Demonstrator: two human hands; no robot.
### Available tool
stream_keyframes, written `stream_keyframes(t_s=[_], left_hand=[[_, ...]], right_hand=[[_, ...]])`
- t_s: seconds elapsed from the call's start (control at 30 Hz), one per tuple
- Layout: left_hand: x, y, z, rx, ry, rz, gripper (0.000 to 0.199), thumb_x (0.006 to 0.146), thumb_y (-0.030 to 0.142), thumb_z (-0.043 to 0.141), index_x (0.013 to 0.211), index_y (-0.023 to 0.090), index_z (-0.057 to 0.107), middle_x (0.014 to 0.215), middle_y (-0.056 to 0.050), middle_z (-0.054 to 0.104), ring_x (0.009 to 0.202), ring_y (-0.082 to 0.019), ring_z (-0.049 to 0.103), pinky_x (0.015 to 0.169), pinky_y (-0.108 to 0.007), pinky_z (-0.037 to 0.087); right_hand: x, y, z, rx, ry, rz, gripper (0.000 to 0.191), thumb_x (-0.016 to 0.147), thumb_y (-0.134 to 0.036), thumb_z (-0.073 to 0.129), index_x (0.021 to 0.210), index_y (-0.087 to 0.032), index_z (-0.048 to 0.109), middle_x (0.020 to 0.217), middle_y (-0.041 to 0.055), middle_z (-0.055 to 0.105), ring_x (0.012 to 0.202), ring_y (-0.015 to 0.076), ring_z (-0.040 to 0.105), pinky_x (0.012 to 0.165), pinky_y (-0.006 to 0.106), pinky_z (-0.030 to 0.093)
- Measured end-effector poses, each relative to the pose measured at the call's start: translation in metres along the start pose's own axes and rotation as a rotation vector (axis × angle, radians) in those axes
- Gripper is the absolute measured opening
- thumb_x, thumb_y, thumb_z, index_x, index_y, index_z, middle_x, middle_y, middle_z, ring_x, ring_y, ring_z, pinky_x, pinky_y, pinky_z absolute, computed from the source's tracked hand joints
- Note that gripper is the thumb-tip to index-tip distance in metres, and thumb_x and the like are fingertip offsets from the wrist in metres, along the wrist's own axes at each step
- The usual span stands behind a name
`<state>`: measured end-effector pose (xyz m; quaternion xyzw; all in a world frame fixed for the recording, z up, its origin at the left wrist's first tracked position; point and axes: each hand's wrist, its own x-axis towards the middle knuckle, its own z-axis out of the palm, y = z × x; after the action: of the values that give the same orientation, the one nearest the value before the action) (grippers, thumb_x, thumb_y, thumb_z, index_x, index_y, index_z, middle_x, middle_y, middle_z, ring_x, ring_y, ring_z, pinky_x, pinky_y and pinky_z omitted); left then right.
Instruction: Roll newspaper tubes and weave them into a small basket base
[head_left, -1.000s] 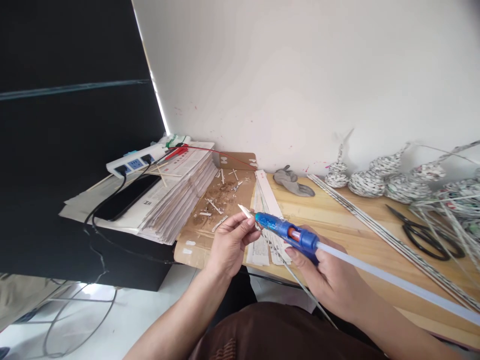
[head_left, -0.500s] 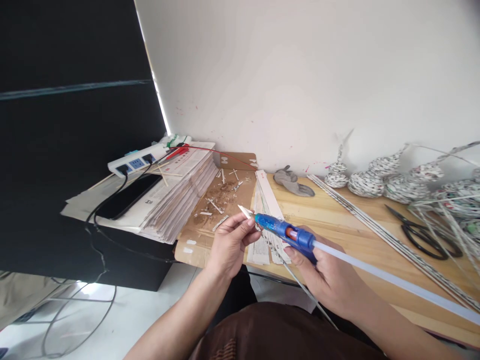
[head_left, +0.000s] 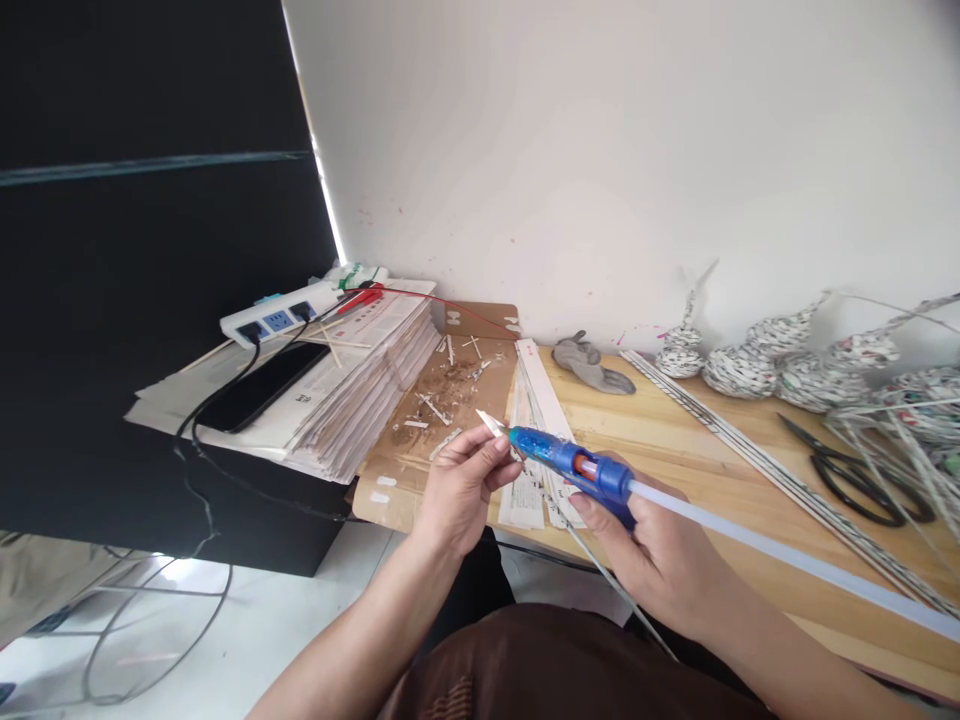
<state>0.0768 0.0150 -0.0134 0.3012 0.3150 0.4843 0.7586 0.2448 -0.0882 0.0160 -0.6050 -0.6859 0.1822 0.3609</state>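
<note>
My left hand [head_left: 469, 480] pinches a thin rolled paper strip [head_left: 491, 422] between thumb and fingers, its white pointed end sticking up. Below, a long thin stem runs from near the fingers down toward my lap; whether it is one piece with the tip I cannot tell. In my right hand [head_left: 652, 550] is a blue glue gun [head_left: 559, 458], with a long translucent glue stick [head_left: 757, 540] projecting from its back. The gun's nozzle meets the paper just beside my left thumb. My right hand's fingers are mostly hidden behind the gun's handle.
Left stands a paper stack [head_left: 375, 370] bearing a phone [head_left: 266, 385] and a power strip [head_left: 281, 312]. Scraps litter a cardboard sheet [head_left: 420, 440]. Paper strips [head_left: 544, 385], a grey glove [head_left: 592, 365], long paper rods [head_left: 750, 455], black scissors [head_left: 862, 480] and woven gourd shapes [head_left: 739, 370] lie rightward.
The view has shifted slightly, so the table things sit a little farther right. Both hands keep their hold, with the nozzle still at the paper.
</note>
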Motion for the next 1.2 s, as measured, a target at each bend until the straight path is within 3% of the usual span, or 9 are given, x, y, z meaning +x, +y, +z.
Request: stream_keyframes(t_s=[0.4,0.57,0.67,0.87,0.93,1.03,1.13,1.2], left_hand=[[0.003,0.003,-0.008,-0.022,0.027,0.020,0.025,0.063,0.019,0.083,0.084,0.013,0.071,0.077,-0.002,0.071,0.067,-0.010,0.068,0.062,-0.017,0.058],[0.000,0.009,-0.017,-0.020,0.066,0.038,0.026,0.065,0.019,0.082,0.087,0.013,0.069,0.077,-0.003,0.069,0.075,-0.014,0.070,0.063,-0.017,0.058],[-0.004,0.013,-0.024,-0.008,0.048,0.023,0.025,0.067,0.020,0.081,0.088,0.014,0.068,0.076,-0.002,0.067,0.077,-0.015,0.070,0.064,-0.018,0.058],[-0.012,0.022,-0.038,0.031,0.006,0.013,0.025,0.067,0.023,0.081,0.086,0.015,0.068,0.077,-0.001,0.065,0.079,-0.016,0.070,0.056,-0.015,0.055],[-0.013,0.024,-0.043,0.044,-0.002,0.023,0.023,0.067,0.023,0.081,0.085,0.015,0.069,0.076,-0.001,0.065,0.076,-0.013,0.068,0.055,-0.015,0.054],[-0.013,0.025,-0.049,0.025,0.008,0.045,0.018,0.067,0.020,0.081,0.080,0.015,0.069,0.081,0.000,0.066,0.070,-0.008,0.063,0.056,-0.015,0.053],[-0.011,0.026,-0.053,-0.012,0.031,0.053,0.018,0.065,0.018,0.082,0.077,0.015,0.069,0.087,0.001,0.065,0.066,-0.005,0.059,0.056,-0.015,0.052],[-0.010,0.027,-0.054,-0.019,0.043,0.049,0.020,0.064,0.018,0.083,0.078,0.014,0.070,0.086,0.000,0.065,0.064,-0.004,0.059,0.057,-0.015,0.053]], right_hand=[[0.008,-0.006,0.002,-0.036,0.029,-0.044,0.012,0.093,-0.033,0.049,0.096,-0.022,0.054,0.078,0.0022,0.060,0.071,0.0183,0.057,0.065,0.030,0.043],[0.030,0.003,0.008,0.158,0.057,0.092,0.030,0.094,-0.046,0.045,0.095,-0.019,0.057,0.071,0.0020,0.058,0.067,0.0175,0.057,0.062,0.029,0.045],[0.062,0.018,0.024,0.388,-0.026,0.229,0.044,0.092,-0.058,0.037,0.089,-0.018,0.055,0.073,0.0021,0.059,0.062,0.0141,0.056,0.055,0.026,0.043],[0.141,0.043,0.080,0.439,-0.155,0.424,0.058,0.088,-0.066,0.039,0.073,-0.014,0.060,0.067,0.0045,0.060,0.055,0.0110,0.051,0.049,0.023,0.037],[0.163,0.043,0.098,0.562,-0.239,0.606,0.060,0.087,-0.069,0.036,0.076,-0.015,0.059,0.058,0.0015,0.054,0.044,0.0089,0.043,0.040,0.021,0.026],[0.187,0.036,0.121,0.602,-0.269,0.670,0.059,0.088,-0.069,0.034,0.079,-0.015,0.057,0.051,-0.0016,0.048,0.037,0.0069,0.036,0.035,0.018,0.017],[0.203,0.029,0.135,0.610,-0.288,0.697,0.057,0.090,-0.066,0.034,0.079,-0.015,0.056,0.048,-0.0026,0.046,0.033,0.0061,0.032,0.033,0.017,0.016],[0.209,0.027,0.137,0.608,-0.289,0.713,0.056,0.090,-0.066,0.032,0.079,-0.015,0.054,0.047,-0.0020,0.046,0.034,0.0076,0.036,0.032,0.018,0.023]])
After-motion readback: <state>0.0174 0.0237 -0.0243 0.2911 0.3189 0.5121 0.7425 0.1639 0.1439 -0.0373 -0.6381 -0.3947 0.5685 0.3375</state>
